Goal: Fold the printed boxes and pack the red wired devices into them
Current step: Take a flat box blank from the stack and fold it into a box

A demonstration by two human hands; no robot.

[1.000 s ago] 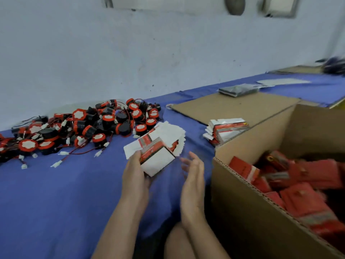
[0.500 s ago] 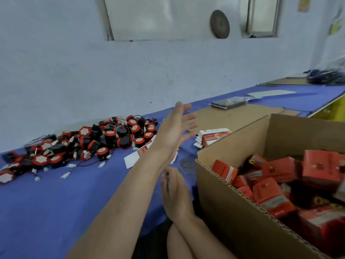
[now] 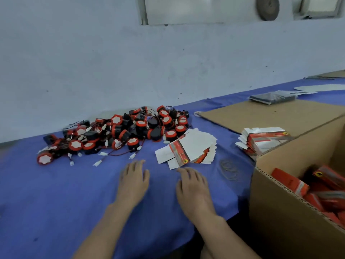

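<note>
The left hand (image 3: 134, 181) and the right hand (image 3: 192, 186) lie palm-down over the blue table cover (image 3: 46, 202), set apart from each other, fingers extended and loose, holding nothing. Whether they rest on the cover or hover just above it cannot be determined. The red wired devices (image 3: 121, 133) form a large loose pile beyond the left hand, wires and white connectors trailing toward it. A fanned stack of flat printed boxes (image 3: 188, 148) lies just beyond the right hand's fingertips, and a second stack (image 3: 265, 141) sits against the rim of the cardboard carton (image 3: 280, 212) at the right. The carton holds many closed red boxes (image 3: 291, 184), which indicates a substantial portion is packed. No box is in hand; judged by the pile and the unfolded stacks, considerable work remains.
</note>
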